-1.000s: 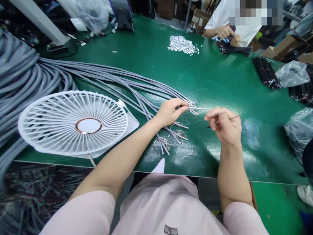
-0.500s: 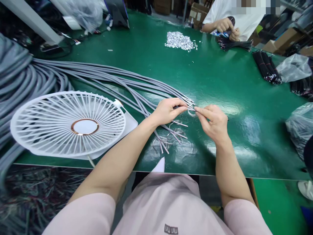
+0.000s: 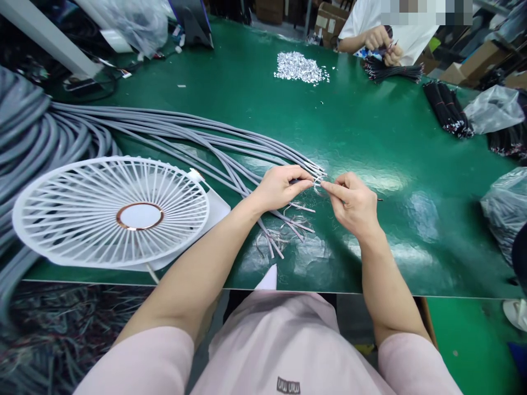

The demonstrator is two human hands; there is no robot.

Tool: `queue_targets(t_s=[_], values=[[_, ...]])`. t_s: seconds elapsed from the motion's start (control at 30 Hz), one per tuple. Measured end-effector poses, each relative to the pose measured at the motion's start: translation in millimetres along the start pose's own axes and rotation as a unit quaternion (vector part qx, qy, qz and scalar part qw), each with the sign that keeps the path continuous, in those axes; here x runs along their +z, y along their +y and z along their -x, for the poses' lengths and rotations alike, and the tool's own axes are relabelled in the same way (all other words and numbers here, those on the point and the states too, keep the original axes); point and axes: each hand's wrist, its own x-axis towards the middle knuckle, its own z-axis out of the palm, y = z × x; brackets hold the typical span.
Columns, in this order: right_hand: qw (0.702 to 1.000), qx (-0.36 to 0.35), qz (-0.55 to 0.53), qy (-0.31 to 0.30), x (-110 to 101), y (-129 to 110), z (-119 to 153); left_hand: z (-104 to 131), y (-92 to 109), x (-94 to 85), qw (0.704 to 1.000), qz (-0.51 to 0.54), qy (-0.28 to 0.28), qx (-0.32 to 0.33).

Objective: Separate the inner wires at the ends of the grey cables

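My left hand [image 3: 282, 187] is closed in a pinch on the end of one grey cable, just in front of the other cable ends. My right hand [image 3: 351, 202] pinches thin wires at that cable's end, and a pale loop of strands [image 3: 317, 185] shows between the two hands. A thin dark end [image 3: 379, 199] sticks out behind my right hand; whether it belongs to the same wires is unclear. Grey cables [image 3: 197, 122] run in from the left. Several stripped cable ends [image 3: 272, 244] with loose fine strands lie below my left hand.
A white fan [image 3: 140, 215] lies at the left beside a thick coil of grey cable [image 3: 24, 126]. Silvery scraps [image 3: 298, 67] are heaped at the back. Across the green table [image 3: 230, 71] a person handles dark wire bundles [image 3: 393, 70]. Plastic bags [image 3: 508, 211] are at the right.
My right hand has shifted slightly left, closer to my left hand, and more of the thin dark end shows behind it. The view has moved a little.
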Motion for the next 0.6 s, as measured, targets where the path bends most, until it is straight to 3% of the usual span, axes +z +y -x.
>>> queue_targets(t_s=[0.27, 0.6], values=[[0.994, 0.038, -0.106, -0.011, 6, 3, 0, 0, 1, -0.9, 1.0, 0.013, 0.0, -0.006], [0.959, 0.048, -0.28, 0.005, 17, 15, -5, -1, 2, -4.5, 0.999, 0.052, 0.001, -0.006]])
